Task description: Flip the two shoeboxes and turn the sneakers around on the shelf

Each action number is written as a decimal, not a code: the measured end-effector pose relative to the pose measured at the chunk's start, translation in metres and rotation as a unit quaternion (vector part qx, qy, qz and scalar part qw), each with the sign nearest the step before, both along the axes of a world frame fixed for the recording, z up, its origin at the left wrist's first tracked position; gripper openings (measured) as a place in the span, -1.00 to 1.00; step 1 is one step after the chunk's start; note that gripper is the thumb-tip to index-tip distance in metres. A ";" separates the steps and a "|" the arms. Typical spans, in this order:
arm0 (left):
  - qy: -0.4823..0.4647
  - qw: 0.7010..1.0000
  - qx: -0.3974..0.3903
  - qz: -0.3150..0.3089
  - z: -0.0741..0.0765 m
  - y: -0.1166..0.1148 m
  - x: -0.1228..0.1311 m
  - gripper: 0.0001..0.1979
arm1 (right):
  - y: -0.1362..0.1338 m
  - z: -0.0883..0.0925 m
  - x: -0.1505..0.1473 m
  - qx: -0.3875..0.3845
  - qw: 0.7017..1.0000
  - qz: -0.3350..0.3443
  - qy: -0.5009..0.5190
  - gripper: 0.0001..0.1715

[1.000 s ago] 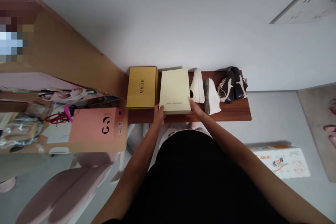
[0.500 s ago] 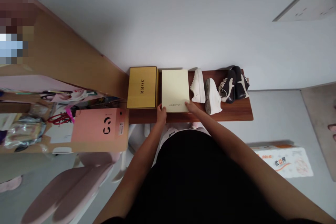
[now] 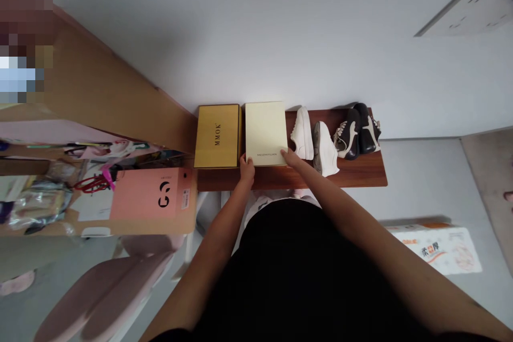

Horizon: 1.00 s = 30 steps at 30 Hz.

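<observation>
Counter: a long, dark red-brown wooden counter point(image 3: 360, 173) stands against the pale wall and carries two boxes and two pairs of shoes.
Pink box: a flat pink cardboard box point(image 3: 148, 193) with a black curled logo lies on a shelf to the left, apart from the counter; its small print is too small to read.
Tissue pack: a white plastic-wrapped pack point(image 3: 436, 248) with orange Chinese characters lies on the floor to the right.
Cream box: a cream rectangular cardboard box point(image 3: 265, 131) printed "MEIZHIYUAN" along its near edge lies flat on the counter, between the gold box and the white sneakers.
Gold box: a gold rectangular cardboard box point(image 3: 217, 135) printed "MMOK" lies just beside the cream one, on its left.
Dark shoes: a dark brown-and-white pair point(image 3: 358, 131) stands at the counter's right end.
White sneakers: a white pair point(image 3: 302, 133), one tipped on its side.
Right grip point(image 3: 290, 157): arm stretched forward, fingers spread flat on the cream box's near right corner.
Left grip point(image 3: 246, 168): arm stretched forward, fingertips at the near left corner; I cannot tell whether it pinches.
</observation>
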<state>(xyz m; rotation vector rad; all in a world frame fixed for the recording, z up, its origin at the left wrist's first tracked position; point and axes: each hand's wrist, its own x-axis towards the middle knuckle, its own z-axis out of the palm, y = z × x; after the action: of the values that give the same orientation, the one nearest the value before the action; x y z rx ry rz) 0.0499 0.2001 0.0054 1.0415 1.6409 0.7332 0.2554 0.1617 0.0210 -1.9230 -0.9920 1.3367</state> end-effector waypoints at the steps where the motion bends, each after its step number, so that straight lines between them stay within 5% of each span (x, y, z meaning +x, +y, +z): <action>1: 0.008 1.000 0.006 -0.008 0.001 0.001 0.001 -0.61 | 0.001 0.002 -0.001 0.001 1.000 0.000 -0.012 -0.29; 8: 0.130 0.989 0.051 -0.050 0.025 -0.020 -0.003 -0.53 | -0.033 0.025 0.012 -0.019 0.992 -0.082 -0.094 -0.43; 12: 0.138 0.971 0.157 -0.118 0.044 -0.057 0.002 -0.44 | -0.092 0.033 0.060 0.055 0.978 -0.160 -0.120 -0.47; 16: 0.033 0.969 0.107 -0.221 0.060 -0.074 0.037 -0.48 | -0.147 0.027 0.116 0.014 0.955 -0.229 -0.186 -0.41; 20: -0.035 0.945 0.045 -0.321 0.060 -0.066 0.099 -0.45 | -0.171 0.007 0.143 -0.044 0.962 -0.144 -0.230 -0.23; 23: 0.041 0.945 0.007 -0.324 0.048 -0.054 0.149 -0.24 | -0.169 -0.007 0.147 -0.055 0.966 -0.046 -0.247 -0.16; 27: 0.157 0.942 -0.072 -0.289 0.030 -0.037 0.193 -0.01 | -0.154 -0.013 0.151 -0.066 0.967 0.007 -0.244 -0.42; 30: 0.198 0.931 -0.089 -0.294 0.024 -0.028 0.203 -0.07 | -0.146 -0.011 0.156 -0.068 0.973 0.038 -0.215 -0.56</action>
<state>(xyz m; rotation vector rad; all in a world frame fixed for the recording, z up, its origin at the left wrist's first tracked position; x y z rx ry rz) 0.2532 0.1716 0.0290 1.5156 1.5575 -0.0286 0.4118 0.0156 0.0100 -2.3628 -1.2147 1.0698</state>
